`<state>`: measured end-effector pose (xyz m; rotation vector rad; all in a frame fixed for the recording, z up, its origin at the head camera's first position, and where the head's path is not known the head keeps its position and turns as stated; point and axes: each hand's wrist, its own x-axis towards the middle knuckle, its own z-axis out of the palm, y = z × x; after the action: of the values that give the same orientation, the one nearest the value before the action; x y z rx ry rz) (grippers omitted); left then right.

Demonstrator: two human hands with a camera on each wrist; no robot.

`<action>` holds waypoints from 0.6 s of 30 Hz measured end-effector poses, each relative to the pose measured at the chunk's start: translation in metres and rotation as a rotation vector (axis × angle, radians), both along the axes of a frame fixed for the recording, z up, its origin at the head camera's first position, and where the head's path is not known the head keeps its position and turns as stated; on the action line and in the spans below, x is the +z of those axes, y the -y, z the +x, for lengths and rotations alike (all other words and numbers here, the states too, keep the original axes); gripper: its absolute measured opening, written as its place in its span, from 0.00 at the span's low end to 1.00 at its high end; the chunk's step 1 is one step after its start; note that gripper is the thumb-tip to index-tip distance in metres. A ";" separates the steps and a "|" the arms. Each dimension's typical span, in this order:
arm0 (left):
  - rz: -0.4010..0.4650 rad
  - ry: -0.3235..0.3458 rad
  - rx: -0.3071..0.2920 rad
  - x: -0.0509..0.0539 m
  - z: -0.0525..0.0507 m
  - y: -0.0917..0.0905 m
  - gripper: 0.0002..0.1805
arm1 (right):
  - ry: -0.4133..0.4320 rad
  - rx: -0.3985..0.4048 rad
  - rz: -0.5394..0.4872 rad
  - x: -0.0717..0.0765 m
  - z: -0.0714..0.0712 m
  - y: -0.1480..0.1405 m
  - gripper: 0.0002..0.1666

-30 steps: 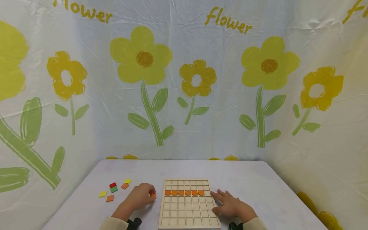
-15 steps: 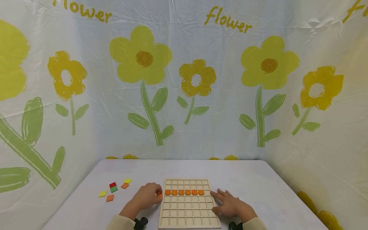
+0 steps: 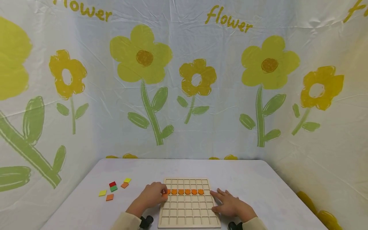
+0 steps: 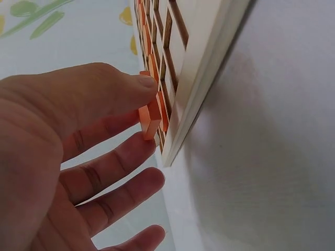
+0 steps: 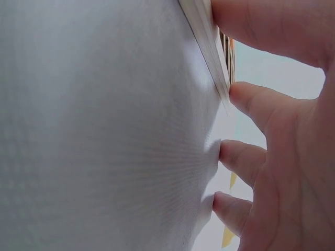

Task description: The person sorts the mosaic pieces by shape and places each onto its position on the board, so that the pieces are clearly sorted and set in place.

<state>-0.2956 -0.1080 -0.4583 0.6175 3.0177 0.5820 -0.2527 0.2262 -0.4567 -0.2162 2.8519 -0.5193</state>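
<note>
My left hand point(image 3: 152, 195) pinches an orange square tile point(image 4: 150, 118) between thumb and fingertips, over the left edge of the wooden grid board point(image 3: 189, 213). The tile is close above the leftmost of the round orange discs point(image 3: 187, 192) lying in a row across the board. In the left wrist view the other fingers point(image 4: 128, 196) spread loosely below the tile. My right hand point(image 3: 230, 204) has its fingers spread, with the thumb and index finger touching the board's right edge. The remaining fingertips point(image 5: 225, 151) rest on the white tabletop.
Left of the board lie loose square tiles: a red one point(image 3: 112, 184), a green one point(image 3: 113, 188), yellow ones point(image 3: 102, 193) and orange ones point(image 3: 110, 197). A white cloth with printed flowers point(image 3: 144, 58) hangs behind and beside the table point(image 3: 244, 172).
My left hand has moved right with the orange tile, from the bare tabletop beside the board to over its left edge. The right hand has stayed in place.
</note>
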 end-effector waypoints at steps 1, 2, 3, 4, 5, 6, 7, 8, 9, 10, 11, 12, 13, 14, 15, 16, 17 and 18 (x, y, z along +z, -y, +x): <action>0.000 0.000 -0.001 0.000 0.000 0.000 0.06 | -0.001 0.000 0.000 0.000 0.000 0.000 0.43; -0.005 -0.002 -0.002 0.000 0.000 -0.001 0.06 | -0.001 -0.001 -0.003 0.000 0.001 0.000 0.43; -0.007 0.001 -0.001 -0.001 -0.001 -0.001 0.06 | -0.001 -0.002 -0.004 0.000 0.001 0.001 0.43; -0.009 0.004 0.003 -0.001 -0.001 -0.002 0.06 | -0.001 -0.004 -0.004 0.000 0.001 0.001 0.43; -0.011 0.006 0.003 -0.001 -0.002 -0.002 0.06 | -0.001 -0.006 -0.003 0.000 0.001 0.001 0.43; -0.012 0.010 0.004 -0.001 -0.002 -0.003 0.06 | -0.001 -0.008 -0.003 0.000 0.000 0.001 0.43; -0.015 0.010 0.003 -0.001 -0.002 -0.003 0.06 | -0.001 -0.010 -0.002 0.000 0.000 0.001 0.43; -0.020 0.010 0.002 -0.002 -0.003 -0.004 0.06 | 0.000 -0.012 -0.001 -0.001 0.000 0.001 0.43; -0.019 0.013 0.001 -0.002 -0.003 -0.004 0.07 | 0.001 -0.014 0.003 -0.001 0.000 0.001 0.43; -0.021 0.014 -0.003 -0.002 -0.004 -0.005 0.07 | 0.001 -0.016 0.004 -0.002 -0.001 0.001 0.43; -0.021 0.017 -0.007 -0.002 -0.004 -0.006 0.07 | 0.001 -0.018 0.005 -0.002 -0.001 0.001 0.43; -0.023 0.019 -0.010 -0.002 -0.005 -0.006 0.08 | 0.002 -0.019 0.006 -0.002 -0.001 0.001 0.43; -0.025 0.020 -0.014 -0.002 -0.005 -0.007 0.08 | 0.001 -0.021 0.008 -0.002 -0.001 0.001 0.43; -0.026 0.022 -0.017 -0.002 -0.006 -0.007 0.08 | 0.001 -0.021 0.010 -0.002 -0.001 0.001 0.43; -0.026 0.023 -0.020 -0.003 -0.007 -0.008 0.08 | 0.001 -0.023 0.011 -0.002 -0.001 0.002 0.43; -0.028 0.024 -0.021 -0.003 -0.007 -0.008 0.08 | 0.002 -0.023 0.011 -0.002 -0.001 0.002 0.43; -0.026 0.025 -0.022 -0.003 -0.007 -0.009 0.08 | 0.002 -0.024 0.013 -0.002 -0.001 0.002 0.43; -0.030 0.023 -0.021 -0.004 -0.008 -0.009 0.08 | 0.003 -0.024 0.012 -0.002 -0.001 0.002 0.43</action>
<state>-0.3034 -0.0992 -0.4620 0.6354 2.9887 0.5377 -0.2538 0.2241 -0.4586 -0.1790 2.8570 -0.5066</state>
